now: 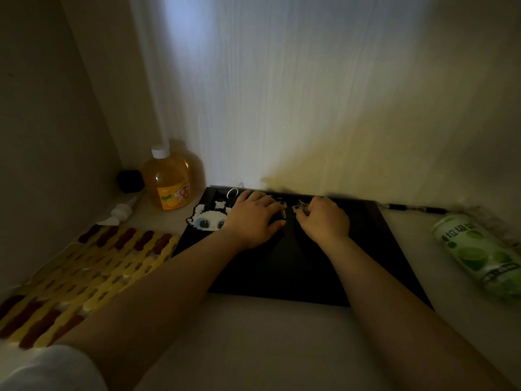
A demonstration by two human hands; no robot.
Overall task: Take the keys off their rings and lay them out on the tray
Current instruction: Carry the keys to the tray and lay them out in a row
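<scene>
A black tray (375, 249) lies on the pale table against the wall. My right hand (324, 218) is curled over the tray's far part, pinching a small bunch of metal keys (300, 208) at its fingertips. My left hand (253, 218) rests palm down beside it, fingers bent over something dark that I cannot make out. A bare silver key ring (232, 192) lies at the tray's far left corner. A white pixel-bead cat charm (208, 220) with blue eyes overlaps the tray's left edge, just left of my left hand. The light is dim.
An orange drink bottle (169, 182) stands at the back left, beside a small black object (130, 180). A yellow and brown beaded mat (84, 280) covers the left of the table. A green can (479, 255) lies on its side at right, a black pen (417, 208) behind it.
</scene>
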